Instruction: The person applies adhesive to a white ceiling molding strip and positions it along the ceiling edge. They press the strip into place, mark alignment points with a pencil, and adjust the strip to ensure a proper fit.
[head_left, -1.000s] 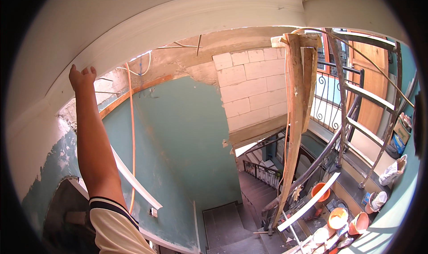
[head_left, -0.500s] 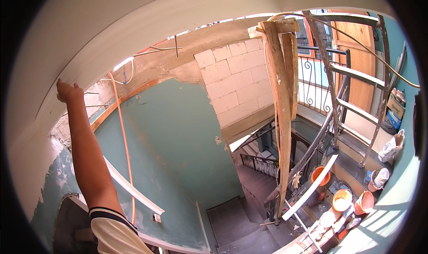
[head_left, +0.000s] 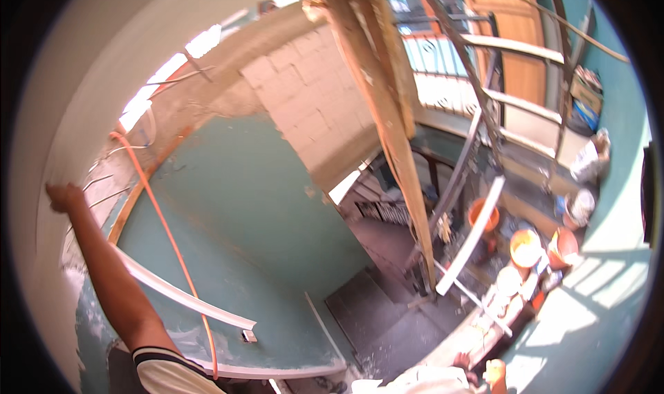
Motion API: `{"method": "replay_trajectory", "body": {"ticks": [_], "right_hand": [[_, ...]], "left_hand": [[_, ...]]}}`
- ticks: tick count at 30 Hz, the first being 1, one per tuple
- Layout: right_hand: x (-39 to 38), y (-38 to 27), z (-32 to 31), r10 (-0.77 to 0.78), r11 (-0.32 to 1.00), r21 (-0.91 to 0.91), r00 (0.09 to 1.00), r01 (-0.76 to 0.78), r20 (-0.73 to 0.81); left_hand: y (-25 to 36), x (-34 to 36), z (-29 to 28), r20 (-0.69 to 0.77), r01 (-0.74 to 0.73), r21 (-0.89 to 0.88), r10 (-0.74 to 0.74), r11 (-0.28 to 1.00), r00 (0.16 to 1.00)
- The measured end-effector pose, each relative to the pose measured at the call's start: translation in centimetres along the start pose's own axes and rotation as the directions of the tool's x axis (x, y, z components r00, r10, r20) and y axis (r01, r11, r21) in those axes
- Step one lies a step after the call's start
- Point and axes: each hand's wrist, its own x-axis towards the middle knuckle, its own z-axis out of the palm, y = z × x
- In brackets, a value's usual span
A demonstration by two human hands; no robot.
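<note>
The left hand is observed raised at the end of an extended arm, the bare forearm being inclined up and leftward from a cream sleeve with dark bands. The wrist is bent slightly, and the fingers are directed away to the left, set against the cream curved moulding. The moulding is seen at the fingertips and continues above them, sweeping to the upper right. Owing to blur, it cannot be told whether the moulding is grasped or merely touched. Thin rods project just right of the fingers; farther right, an orange hose is hung before the teal wall. A white trim strip is noted below and right of the fingers. Timber posts and an orange bucket are located well apart, far to their right. The right hand cannot be distinguished among blurred skin-toned patches at the lower edge; its state cannot be told.
</note>
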Motion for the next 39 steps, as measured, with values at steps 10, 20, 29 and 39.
{"method": "replay_trajectory", "body": {"ticks": [10, 20, 29, 39], "right_hand": [[-7.3, -5.8, -2.2, 0.313, 0.928, 0.251, 0.942, -0.276, -0.118], [7.2, 7.8, 5.8, 0.256, 0.947, 0.256, 0.935, -0.192, -0.244], [34.3, 31.5, 11.7, 0.2, 0.868, -0.309, 0.842, -0.389, -0.501], [41.8, 38.9, 5.3, 0.237, 0.82, -0.474, 0.944, -0.32, -0.229]], "left_hand": [[-6.4, -29.5, -23.1, 0.447, -0.053, 0.734, -0.422, 0.677, 0.789], [-4.4, -44.9, -49.6, 0.036, -0.178, 0.984, -0.956, -0.016, 0.29], [-5.6, -66.5, -66.2, -0.324, -0.448, 0.845, -0.946, -0.29, 0.001], [-1.7, -78.7, -75.3, -0.455, -0.529, 0.817, -0.819, -0.229, -0.349]]}}
